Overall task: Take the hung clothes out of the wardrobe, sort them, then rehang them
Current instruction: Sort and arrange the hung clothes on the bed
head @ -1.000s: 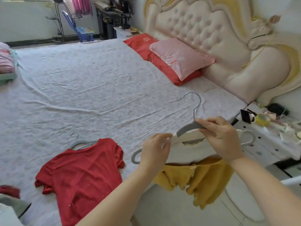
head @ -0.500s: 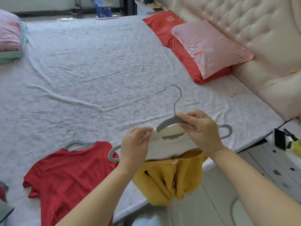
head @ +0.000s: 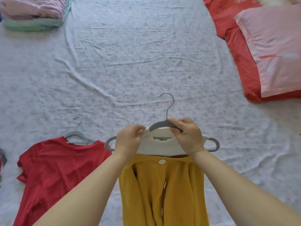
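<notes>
1. The left hand pinches the white collar of the yellow cardigan – fingers curled on its left edge.
2. The right hand pinches the grey hanger just below its hook.
3. The cardigan hangs from that hanger over the bed.
4. A red shirt on its own hanger lies flat to the left.
5. Pillows lie far right – folded bedding far left.

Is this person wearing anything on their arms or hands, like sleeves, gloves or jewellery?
No. The left forearm and right forearm are bare as far as the frame shows, so no sleeve is in view. The left hand and right hand wear no gloves, and no ring, watch or bracelet shows on the fingers or wrists.
</notes>
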Tool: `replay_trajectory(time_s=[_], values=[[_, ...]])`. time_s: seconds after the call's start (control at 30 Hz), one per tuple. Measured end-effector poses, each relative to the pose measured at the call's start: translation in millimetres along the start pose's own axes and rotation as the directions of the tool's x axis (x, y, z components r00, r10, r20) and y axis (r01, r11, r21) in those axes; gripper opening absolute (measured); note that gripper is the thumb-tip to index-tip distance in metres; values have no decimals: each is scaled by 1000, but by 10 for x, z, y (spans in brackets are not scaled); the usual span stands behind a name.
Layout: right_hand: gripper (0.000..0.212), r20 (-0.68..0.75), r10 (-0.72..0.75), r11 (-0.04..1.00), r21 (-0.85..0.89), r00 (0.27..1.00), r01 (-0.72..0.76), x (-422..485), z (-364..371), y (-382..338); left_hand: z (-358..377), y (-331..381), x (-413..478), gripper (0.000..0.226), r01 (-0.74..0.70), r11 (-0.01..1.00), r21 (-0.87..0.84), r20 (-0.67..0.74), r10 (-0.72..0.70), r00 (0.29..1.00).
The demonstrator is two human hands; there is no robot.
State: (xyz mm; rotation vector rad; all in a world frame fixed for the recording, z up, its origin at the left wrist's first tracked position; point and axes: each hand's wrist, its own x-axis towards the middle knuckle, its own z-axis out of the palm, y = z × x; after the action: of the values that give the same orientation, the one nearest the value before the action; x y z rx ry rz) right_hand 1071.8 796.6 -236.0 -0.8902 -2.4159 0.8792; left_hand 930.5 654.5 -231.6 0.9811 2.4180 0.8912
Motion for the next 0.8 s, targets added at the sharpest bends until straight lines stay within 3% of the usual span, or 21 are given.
replay_trajectory(time_s=[0.13,0.23,0.43,0.63,0.8], values=[[36,140,127,987,-120,982,-111,307,476,391,268,-324,217,38,72,994,86,65,-78,995],[46,291,263,948,-253,920,-191,422,758,580,452,-504,206,42,107,990,95,110,-117,987],[46,486,315,939,-287,815,-191,-29,950,609,566,-715,33,43,177,965,192,175,-211,962],[41,513,324,925,-347,795,-154,-389,833,342,379,-675,-164,44,139,943,303,169,-197,966],[50,533,285,935,-338,796,-108,-507,642,-123,-25,-545,-428,44,119,935,334,129,-170,977]])
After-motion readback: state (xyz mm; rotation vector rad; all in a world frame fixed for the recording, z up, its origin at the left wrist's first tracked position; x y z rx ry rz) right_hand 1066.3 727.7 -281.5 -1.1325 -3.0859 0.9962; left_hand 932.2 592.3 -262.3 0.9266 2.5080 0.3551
